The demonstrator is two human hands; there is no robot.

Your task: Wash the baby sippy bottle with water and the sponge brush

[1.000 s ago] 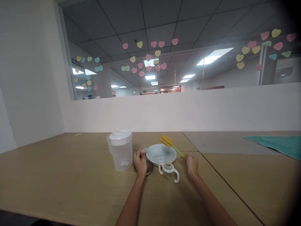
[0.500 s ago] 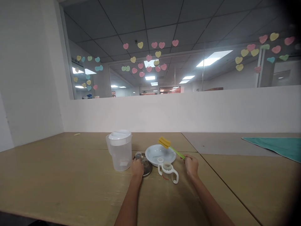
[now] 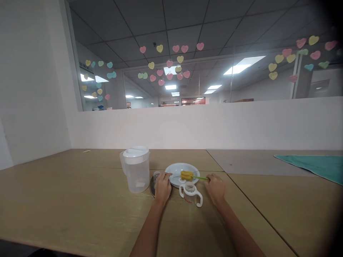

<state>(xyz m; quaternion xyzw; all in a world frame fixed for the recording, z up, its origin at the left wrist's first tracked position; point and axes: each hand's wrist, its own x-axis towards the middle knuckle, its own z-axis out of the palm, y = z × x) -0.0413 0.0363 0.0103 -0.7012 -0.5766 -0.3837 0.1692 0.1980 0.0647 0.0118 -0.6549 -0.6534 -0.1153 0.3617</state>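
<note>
My right hand (image 3: 215, 187) is closed on the thin green handle of a sponge bottle brush. The yellow sponge head (image 3: 187, 175) is down in a white bowl (image 3: 197, 170). My left hand (image 3: 163, 187) lies over a dark round tray (image 3: 152, 186), fingers stretched out to the bowl's left rim. Partly behind that hand, a small clear cup-like piece (image 3: 156, 175) is on the tray. Between my hands, in front of the bowl, a clear baby bottle (image 3: 189, 195) with two white side handles stands upright, its mouth uncovered. A small white ring-like piece (image 3: 182, 181) shows just behind it.
Left of the tray stands a clear plastic pitcher (image 3: 137, 175) with a white lid. A teal cloth (image 3: 316, 164) lies at the far right of the wooden table (image 3: 80, 207). A low white wall with a window above it closes off the back.
The sponge head has come down from above the bowl into it. My left hand has left the small clear piece and moved right, its fingers now at the bowl's rim.
</note>
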